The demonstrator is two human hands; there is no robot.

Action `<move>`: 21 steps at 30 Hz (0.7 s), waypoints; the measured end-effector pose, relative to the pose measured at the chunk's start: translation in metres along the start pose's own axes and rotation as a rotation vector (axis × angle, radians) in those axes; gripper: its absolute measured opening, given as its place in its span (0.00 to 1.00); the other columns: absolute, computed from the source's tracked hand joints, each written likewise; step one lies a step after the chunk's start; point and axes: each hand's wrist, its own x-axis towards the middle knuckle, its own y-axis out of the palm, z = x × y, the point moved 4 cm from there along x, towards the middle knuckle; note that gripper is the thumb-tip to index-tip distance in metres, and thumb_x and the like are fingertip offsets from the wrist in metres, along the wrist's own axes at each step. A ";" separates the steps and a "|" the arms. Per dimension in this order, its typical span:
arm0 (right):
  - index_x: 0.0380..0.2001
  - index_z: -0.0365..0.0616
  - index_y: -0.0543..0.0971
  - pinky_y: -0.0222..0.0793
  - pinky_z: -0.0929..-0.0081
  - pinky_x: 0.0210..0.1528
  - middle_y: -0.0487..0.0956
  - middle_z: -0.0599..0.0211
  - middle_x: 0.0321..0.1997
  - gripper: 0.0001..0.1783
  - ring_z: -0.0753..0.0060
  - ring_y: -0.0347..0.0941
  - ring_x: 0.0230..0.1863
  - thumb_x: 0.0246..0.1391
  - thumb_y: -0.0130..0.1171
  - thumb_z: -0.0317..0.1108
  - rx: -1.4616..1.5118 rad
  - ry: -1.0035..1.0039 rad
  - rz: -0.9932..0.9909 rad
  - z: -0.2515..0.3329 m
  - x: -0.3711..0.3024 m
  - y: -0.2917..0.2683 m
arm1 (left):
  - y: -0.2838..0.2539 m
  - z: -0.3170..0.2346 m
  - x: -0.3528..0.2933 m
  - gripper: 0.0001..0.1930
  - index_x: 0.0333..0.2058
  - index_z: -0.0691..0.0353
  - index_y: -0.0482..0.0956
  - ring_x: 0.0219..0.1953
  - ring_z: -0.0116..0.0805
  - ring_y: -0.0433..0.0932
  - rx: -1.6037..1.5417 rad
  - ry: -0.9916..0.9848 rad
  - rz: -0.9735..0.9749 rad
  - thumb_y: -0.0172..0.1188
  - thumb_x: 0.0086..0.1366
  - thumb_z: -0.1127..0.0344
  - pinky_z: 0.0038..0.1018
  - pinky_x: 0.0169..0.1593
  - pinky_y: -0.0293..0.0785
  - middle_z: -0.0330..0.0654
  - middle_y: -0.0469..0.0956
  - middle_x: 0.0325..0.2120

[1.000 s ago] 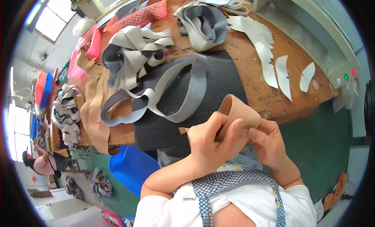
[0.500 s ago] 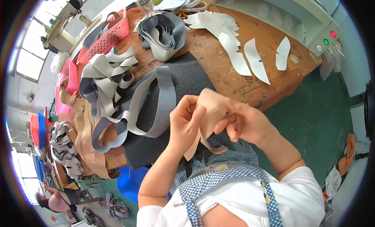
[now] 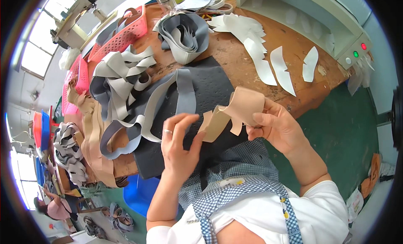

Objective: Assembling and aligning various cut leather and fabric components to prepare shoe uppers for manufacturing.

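Note:
A tan strip of leather-like material (image 3: pixel 247 105) is pinched between the thumb and fingers of my right hand (image 3: pixel 280 127). It is folded over near those fingers, and its loose end reaches left above the black mat. My left hand (image 3: pixel 179 145), with a ring on one finger, has its fingers apart and nothing gripped. Its thumb tip is close to the strip's left end; whether they touch I cannot tell. Below both hands is the perforated black mat (image 3: pixel 210 82), and a long grey strip (image 3: pixel 185 93) lies looped over it.
Grey strips (image 3: pixel 119 72) and tan strips (image 3: pixel 94 139) are piled at the left, near pink baskets (image 3: pixel 126 34). A grey roll (image 3: pixel 184 38) sits farther back. White cut pieces (image 3: pixel 282 72) lie to the right, before a machine with buttons (image 3: pixel 350 53). The wooden table's (image 3: pixel 294 103) edge is at right.
My left hand has let go of the tan strip and moved left and down. The strip, bunched between both hands before, now stretches out leftward from my right hand, which has shifted slightly right.

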 end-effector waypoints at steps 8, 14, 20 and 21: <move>0.49 0.37 0.77 0.79 0.73 0.40 0.83 0.62 0.39 0.15 0.73 0.80 0.35 0.57 0.59 0.21 -0.359 -0.427 -0.135 -0.035 0.005 0.016 | 0.032 -0.016 -0.006 0.08 0.34 0.69 0.80 0.28 0.19 0.77 -0.899 -0.593 0.243 0.67 0.63 0.69 0.15 0.34 0.74 0.39 0.81 0.28; 0.45 0.39 0.79 0.74 0.78 0.35 0.82 0.65 0.39 0.12 0.77 0.77 0.35 0.57 0.61 0.22 -0.146 -0.355 -0.173 -0.050 0.012 0.014 | 0.049 -0.004 -0.013 0.11 0.27 0.65 0.78 0.19 0.13 0.69 -0.975 -0.676 0.156 0.65 0.65 0.65 0.12 0.22 0.59 0.33 0.77 0.18; 0.42 0.38 0.79 0.70 0.81 0.27 0.82 0.66 0.38 0.09 0.80 0.74 0.28 0.57 0.60 0.22 -0.398 -0.380 -0.137 -0.053 0.019 0.004 | 0.049 0.007 -0.015 0.11 0.31 0.67 0.79 0.19 0.18 0.71 -1.016 -0.738 0.160 0.59 0.69 0.65 0.15 0.22 0.66 0.37 0.77 0.21; 0.41 0.37 0.79 0.69 0.82 0.24 0.82 0.65 0.37 0.09 0.81 0.73 0.25 0.56 0.60 0.21 -0.505 -0.367 -0.173 -0.053 0.018 0.005 | 0.048 0.009 -0.017 0.11 0.32 0.68 0.79 0.19 0.19 0.72 -1.039 -0.768 0.190 0.57 0.71 0.66 0.16 0.23 0.70 0.39 0.78 0.22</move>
